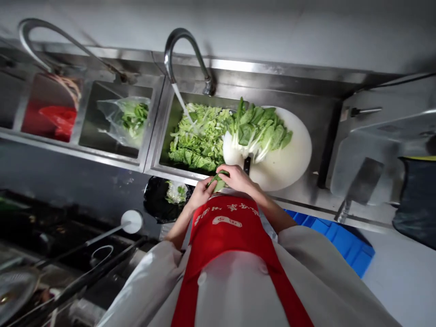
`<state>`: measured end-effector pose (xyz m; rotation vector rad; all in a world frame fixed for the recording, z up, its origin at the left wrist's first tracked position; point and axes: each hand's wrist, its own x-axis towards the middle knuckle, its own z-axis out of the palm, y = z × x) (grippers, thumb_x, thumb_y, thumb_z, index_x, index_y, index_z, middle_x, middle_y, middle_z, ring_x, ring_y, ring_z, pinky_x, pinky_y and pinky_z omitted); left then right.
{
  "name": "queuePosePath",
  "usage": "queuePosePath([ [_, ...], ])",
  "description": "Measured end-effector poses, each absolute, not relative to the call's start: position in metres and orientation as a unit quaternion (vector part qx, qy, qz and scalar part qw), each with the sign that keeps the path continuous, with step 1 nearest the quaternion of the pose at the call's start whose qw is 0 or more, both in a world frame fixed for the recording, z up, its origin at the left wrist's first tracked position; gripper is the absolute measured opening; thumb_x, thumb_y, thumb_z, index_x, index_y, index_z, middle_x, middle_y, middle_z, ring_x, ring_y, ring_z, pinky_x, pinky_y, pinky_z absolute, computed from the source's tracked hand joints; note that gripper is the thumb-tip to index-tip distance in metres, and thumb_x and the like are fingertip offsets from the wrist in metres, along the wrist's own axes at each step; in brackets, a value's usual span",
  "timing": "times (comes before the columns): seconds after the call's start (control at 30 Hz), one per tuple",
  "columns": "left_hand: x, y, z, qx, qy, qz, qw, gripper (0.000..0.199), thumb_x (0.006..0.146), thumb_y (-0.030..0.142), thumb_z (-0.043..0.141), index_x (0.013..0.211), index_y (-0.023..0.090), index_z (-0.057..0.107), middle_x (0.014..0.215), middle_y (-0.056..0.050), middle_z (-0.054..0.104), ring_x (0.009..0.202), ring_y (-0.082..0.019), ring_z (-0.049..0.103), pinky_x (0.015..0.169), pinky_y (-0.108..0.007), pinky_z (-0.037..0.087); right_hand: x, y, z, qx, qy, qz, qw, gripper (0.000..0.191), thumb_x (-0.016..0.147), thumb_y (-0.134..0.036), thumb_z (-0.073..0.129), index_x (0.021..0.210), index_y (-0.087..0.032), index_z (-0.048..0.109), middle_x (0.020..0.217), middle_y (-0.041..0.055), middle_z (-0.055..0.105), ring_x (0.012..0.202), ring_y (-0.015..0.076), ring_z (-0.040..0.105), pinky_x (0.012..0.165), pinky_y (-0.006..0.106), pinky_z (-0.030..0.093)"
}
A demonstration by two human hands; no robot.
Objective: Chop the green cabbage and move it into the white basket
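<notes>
Close to the red apron, my left hand (201, 194) and my right hand (236, 178) both grip a green leafy vegetable (220, 181). Their fingers are closed around its leaves. Just beyond them, a round white cutting board (293, 159) carries a heap of leafy greens (255, 129) with pale stems. A black knife handle (247, 164) shows at the board's near side, beside my right wrist; its blade is hidden under the greens. Left of the board, cut leaves (200, 136) fill a sink basin, and water runs onto them from a curved faucet (184, 34).
Further left, one basin holds a plastic bag of greens (132, 120) and another a red plastic bag (61, 120). A black-lined bin (156, 200) with scraps stands below the sink edge. On the right are a cleaver (364, 181) and a blue crate (337, 240).
</notes>
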<state>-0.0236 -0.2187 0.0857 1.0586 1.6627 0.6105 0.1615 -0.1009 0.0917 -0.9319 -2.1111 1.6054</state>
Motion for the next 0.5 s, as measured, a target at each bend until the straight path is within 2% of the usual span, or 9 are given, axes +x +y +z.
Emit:
queuePosePath([
  [0.07, -0.062, -0.278, 0.065, 0.360, 0.765, 0.270, 0.461, 0.044, 0.093, 0.063, 0.055, 0.089, 0.021, 0.068, 0.081, -0.005, 0.066, 0.078, -0.022, 0.064, 0.076, -0.034, 0.056, 0.141, -0.120, 0.079, -0.347, -0.739, 0.558, 0.146, 0.024, 0.097, -0.026, 0.060, 0.117, -0.025, 0.072, 0.104, 0.0012, 0.077, 0.088, 0.0174, 0.071, 0.083, 0.026, 0.051],
  [0.13, -0.103, -0.338, 0.043, 0.235, 0.844, 0.281, 0.391, 0.036, 0.092, 0.057, 0.055, 0.086, 0.022, 0.062, 0.074, -0.003, 0.061, 0.069, -0.020, 0.060, 0.066, -0.030, 0.053, 0.131, -0.139, 0.063, -0.417, -0.751, 0.499, 0.115, 0.023, 0.101, -0.028, 0.055, 0.116, -0.024, 0.072, 0.100, 0.0028, 0.077, 0.086, 0.0188, 0.070, 0.083, 0.028, 0.051],
  [0.2, -0.138, -0.389, 0.022, 0.122, 0.889, 0.282, 0.339, 0.028, 0.090, 0.050, 0.052, 0.086, 0.022, 0.057, 0.070, -0.002, 0.057, 0.062, -0.018, 0.057, 0.060, -0.028, 0.050, 0.122, -0.155, 0.043, -0.481, -0.767, 0.423, 0.051, 0.025, 0.104, -0.026, 0.049, 0.109, -0.023, 0.073, 0.097, 0.0054, 0.076, 0.089, 0.0213, 0.070, 0.084, 0.031, 0.050],
  [0.27, -0.165, -0.425, 0.002, 0.052, 0.904, 0.277, 0.323, 0.022, 0.089, 0.043, 0.049, 0.087, 0.021, 0.054, 0.067, -0.001, 0.055, 0.058, -0.017, 0.055, 0.056, -0.028, 0.048, 0.111, -0.169, 0.018, -0.501, -0.781, 0.371, -0.042, 0.023, 0.103, -0.028, 0.052, 0.114, -0.021, 0.072, 0.106, 0.0096, 0.075, 0.094, 0.0242, 0.070, 0.084, 0.032, 0.049],
  [0.37, -0.197, -0.452, -0.022, -0.010, 0.904, 0.275, 0.328, 0.021, 0.088, 0.038, 0.048, 0.090, 0.018, 0.055, 0.065, -0.001, 0.055, 0.058, -0.018, 0.057, 0.056, -0.030, 0.050, 0.092, -0.188, -0.020, -0.500, -0.789, 0.320, -0.159, 0.032, 0.100, -0.031, 0.061, 0.129, -0.018, 0.066, 0.125, 0.0178, 0.069, 0.103, 0.0278, 0.070, 0.084, 0.034, 0.049],
  [0.5, -0.257, -0.468, -0.037, -0.024, 0.901, 0.291, 0.322, 0.030, 0.086, 0.040, 0.058, 0.101, 0.014, 0.061, 0.073, -0.004, 0.063, 0.075, -0.021, 0.066, 0.066, -0.032, 0.055, 0.083, -0.200, -0.054, -0.517, -0.787, 0.280, -0.186, 0.029, 0.100, -0.016, 0.052, 0.123, -0.015, 0.069, 0.123, 0.0189, 0.070, 0.109, 0.0261, 0.069, 0.089, 0.031, 0.047],
])
